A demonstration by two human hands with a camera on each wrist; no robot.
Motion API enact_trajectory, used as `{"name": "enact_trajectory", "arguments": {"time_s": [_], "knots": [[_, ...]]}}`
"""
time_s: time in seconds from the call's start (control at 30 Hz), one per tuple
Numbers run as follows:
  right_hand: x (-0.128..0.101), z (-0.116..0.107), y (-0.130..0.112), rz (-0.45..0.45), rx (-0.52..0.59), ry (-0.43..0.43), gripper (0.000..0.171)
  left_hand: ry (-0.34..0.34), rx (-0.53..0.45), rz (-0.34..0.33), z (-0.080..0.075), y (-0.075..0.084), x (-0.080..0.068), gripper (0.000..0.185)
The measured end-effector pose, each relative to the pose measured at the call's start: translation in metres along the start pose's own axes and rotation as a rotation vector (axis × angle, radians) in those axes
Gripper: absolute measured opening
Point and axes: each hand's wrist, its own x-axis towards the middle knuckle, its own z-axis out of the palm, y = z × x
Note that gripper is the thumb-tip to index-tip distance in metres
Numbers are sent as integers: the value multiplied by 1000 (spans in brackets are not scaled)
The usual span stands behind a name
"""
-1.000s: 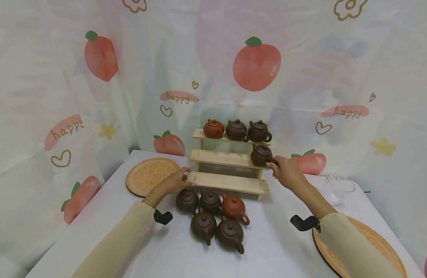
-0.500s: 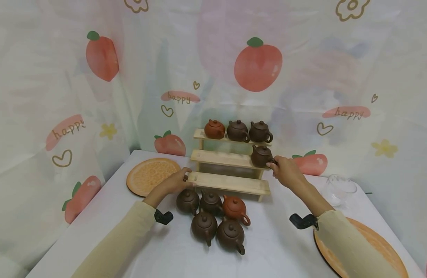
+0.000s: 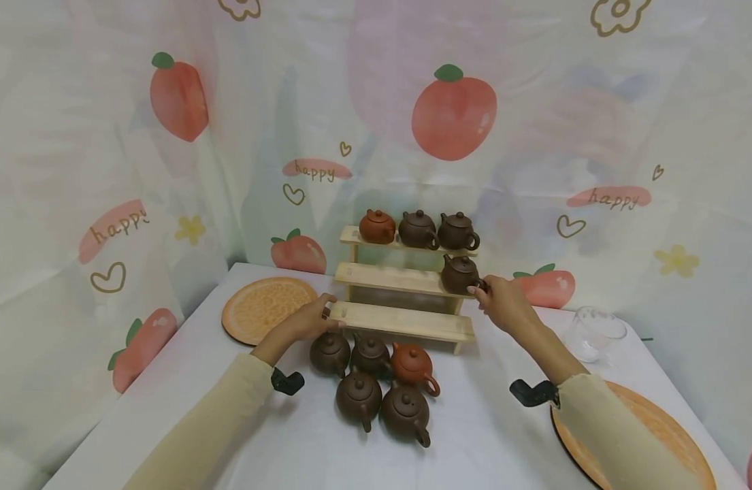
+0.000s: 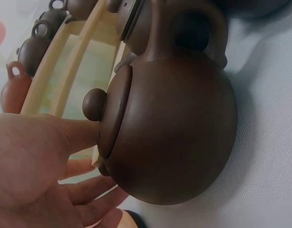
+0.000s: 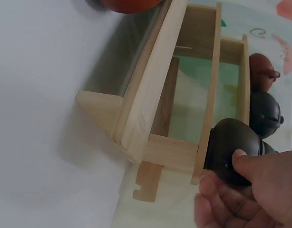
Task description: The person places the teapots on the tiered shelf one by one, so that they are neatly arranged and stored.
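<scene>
A three-tier wooden stand (image 3: 406,322) is on the white table. With thumb and fingers, my left hand (image 3: 307,320) holds the left end of its lowest shelf. At the right end of the middle shelf sits a dark brown teapot (image 3: 458,273), upright. My right hand (image 3: 507,303) pinches this teapot by its handle; in the right wrist view the thumb lies against the dark teapot (image 5: 231,140). One reddish teapot (image 3: 377,226) and two dark teapots (image 3: 417,229) line the top shelf. In the left wrist view, a large brown teapot (image 4: 174,133) stands close beside my left hand.
Several dark teapots (image 3: 358,397) and a reddish one (image 3: 412,364) crowd together before the stand. A round orange mat (image 3: 253,309) lies at left, another orange mat (image 3: 657,422) under the right forearm. A clear glass vessel (image 3: 596,333) stands at the right edge.
Almost nothing differs. Both hands stay at the same spots on the stand and the teapot; the head view shifts very slightly.
</scene>
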Motion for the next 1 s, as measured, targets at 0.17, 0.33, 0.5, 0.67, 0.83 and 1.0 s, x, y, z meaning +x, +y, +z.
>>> {"name": "enact_trajectory", "arguments": {"time_s": [0.17,0.33,0.5,0.67,0.83,1.0], "knots": [[-9,-4,-2,82,-32,-155,42,-2,7,7,0,-1,1,62],[-25,0,-10,86,-35,-375,43,5,9,3,0,-2,1,62],[-51,19,-24,40,136,-534,40,1,-3,11,0,-1,0,63],[-76,43,-40,-6,162,-551,36,6,-15,11,-1,0,-2,63],[-89,62,-45,-16,110,-466,32,4,-17,9,-1,0,-1,63],[-91,71,-43,-48,103,-414,30,-4,-15,27,0,-2,0,64]]}}
